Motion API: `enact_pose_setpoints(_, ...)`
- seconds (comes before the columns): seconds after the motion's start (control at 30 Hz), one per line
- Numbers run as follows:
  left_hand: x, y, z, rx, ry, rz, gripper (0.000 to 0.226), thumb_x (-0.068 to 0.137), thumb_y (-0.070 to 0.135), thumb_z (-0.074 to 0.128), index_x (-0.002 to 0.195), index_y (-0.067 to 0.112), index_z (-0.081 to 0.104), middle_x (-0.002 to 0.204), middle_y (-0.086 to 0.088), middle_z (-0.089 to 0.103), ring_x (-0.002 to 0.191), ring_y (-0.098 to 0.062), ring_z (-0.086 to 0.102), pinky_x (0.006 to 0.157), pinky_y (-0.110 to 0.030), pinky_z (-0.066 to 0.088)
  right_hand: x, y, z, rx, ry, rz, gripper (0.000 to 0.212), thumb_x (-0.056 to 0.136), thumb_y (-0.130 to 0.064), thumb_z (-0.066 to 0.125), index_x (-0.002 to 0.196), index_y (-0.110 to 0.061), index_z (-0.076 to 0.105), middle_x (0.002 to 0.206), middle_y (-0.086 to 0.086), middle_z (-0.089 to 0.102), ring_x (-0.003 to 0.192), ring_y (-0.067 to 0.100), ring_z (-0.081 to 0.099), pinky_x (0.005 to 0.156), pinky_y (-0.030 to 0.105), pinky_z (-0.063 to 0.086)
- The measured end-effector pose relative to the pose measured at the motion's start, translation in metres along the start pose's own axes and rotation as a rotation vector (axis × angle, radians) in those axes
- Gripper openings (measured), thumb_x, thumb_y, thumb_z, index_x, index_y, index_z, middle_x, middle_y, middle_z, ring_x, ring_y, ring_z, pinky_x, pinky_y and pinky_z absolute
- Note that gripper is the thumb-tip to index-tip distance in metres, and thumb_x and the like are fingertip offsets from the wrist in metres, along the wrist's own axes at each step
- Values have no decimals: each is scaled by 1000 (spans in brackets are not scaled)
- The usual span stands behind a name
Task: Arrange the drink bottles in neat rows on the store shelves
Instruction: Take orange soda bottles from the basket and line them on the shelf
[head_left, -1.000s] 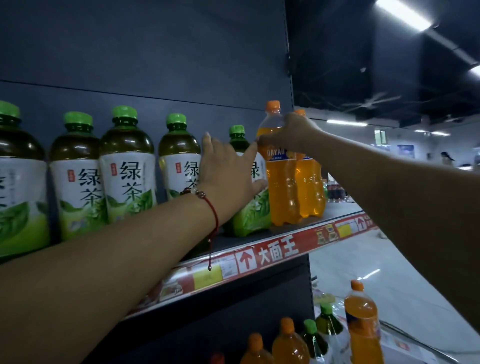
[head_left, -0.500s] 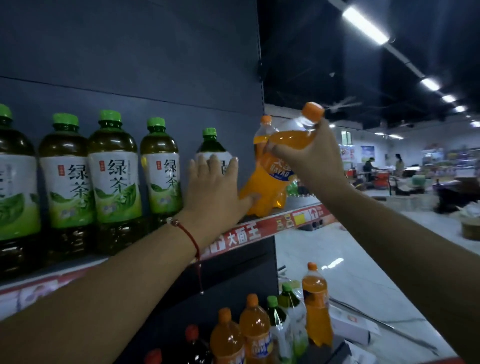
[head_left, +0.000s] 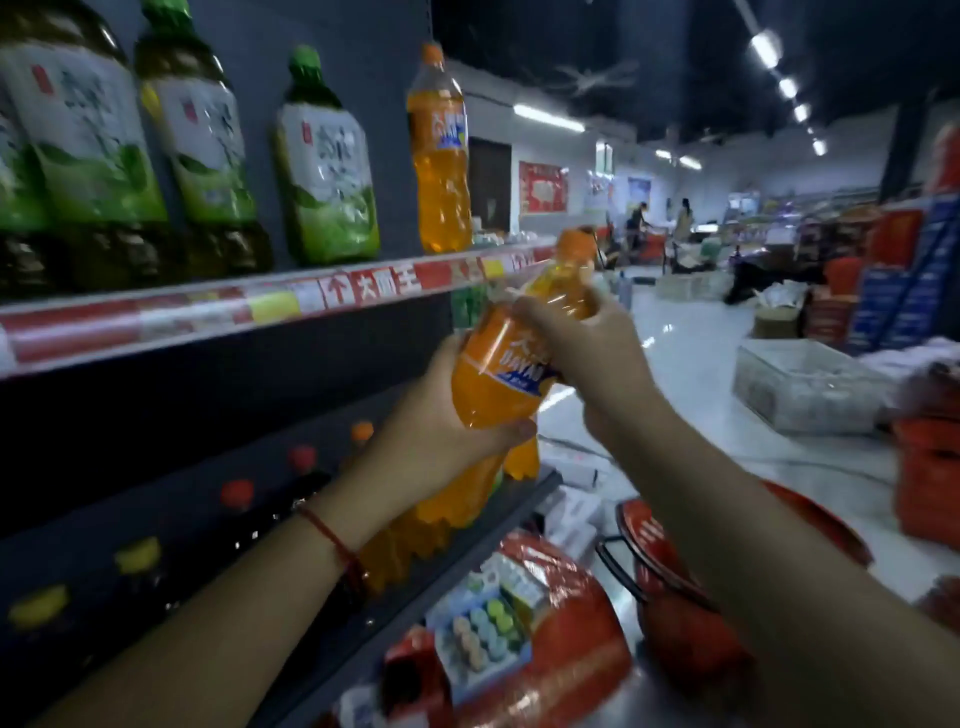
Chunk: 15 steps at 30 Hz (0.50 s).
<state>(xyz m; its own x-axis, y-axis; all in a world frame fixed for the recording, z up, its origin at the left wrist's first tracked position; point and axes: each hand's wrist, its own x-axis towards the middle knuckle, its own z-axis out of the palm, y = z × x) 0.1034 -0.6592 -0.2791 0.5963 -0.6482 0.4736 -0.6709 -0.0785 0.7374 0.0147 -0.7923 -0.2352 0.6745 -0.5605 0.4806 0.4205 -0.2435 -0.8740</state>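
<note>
Head view, orange soda bottle (head_left: 501, 374) tilted, base hidden by left hand (head_left: 441, 441), both hands' fingers (head_left: 540, 317) wrapped round it.

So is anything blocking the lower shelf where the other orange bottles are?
Nothing visible. Both hands hold the orange plastic soda bottle just above the orange bottles standing at the lower shelf's end.
</note>
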Motion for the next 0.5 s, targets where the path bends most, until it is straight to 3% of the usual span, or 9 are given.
enact_pose_setpoints(0.07,-19,-26,19,-109,-7,-33,91,66,25,91,135,42,35,121,18,60,103,7,62,88,-21,54,-22,30,10,-66,-29,11,44,72,-39,82,110,-30,62,98,-10,73,87,5,71,77,28,59)
enact_pose_setpoints(0.13,-39,-55,35,-214,8,-59,95,66,11,90,141,29,36,127,9,61,111,-3,63,92,-26,54,-41,57,20,-98,-35,36,54,71,-42,82,119,-32,59,108,-10,69,95,7,68,81,29,58)
enact_pose_setpoints(0.2,-57,-79,47,-304,47,-112,100,66,3,89,145,27,33,130,8,60,115,-6,63,92,-26,54,-57,82,27,-107,-52,72,55,73,-45,81,121,-39,54,112,-13,65,99,6,66,82,29,58)
enact_pose_setpoints(0.3,-82,-109,63,-406,121,-240,98,68,6,87,144,35,32,125,12,62,111,-5,64,83,-21,56,-80,121,32,-8,-110,152,47,81,-40,75,122,-41,51,108,-19,64,96,0,67,75,21,58)
enact_pose_setpoints(0.37,-95,-127,73,-465,182,-345,91,65,16,89,135,41,38,112,16,66,100,-4,68,73,-20,55,-94,149,29,-3,-163,225,56,83,-43,71,134,-36,49,120,-15,62,106,1,63,75,19,57)
enact_pose_setpoints(0.5,-116,-162,93,-601,297,-495,97,46,40,91,135,34,50,114,-4,72,99,-25,72,82,-45,57,-132,208,21,-22,-341,324,70,81,-47,73,143,-42,41,135,-16,57,124,7,55,97,34,52)
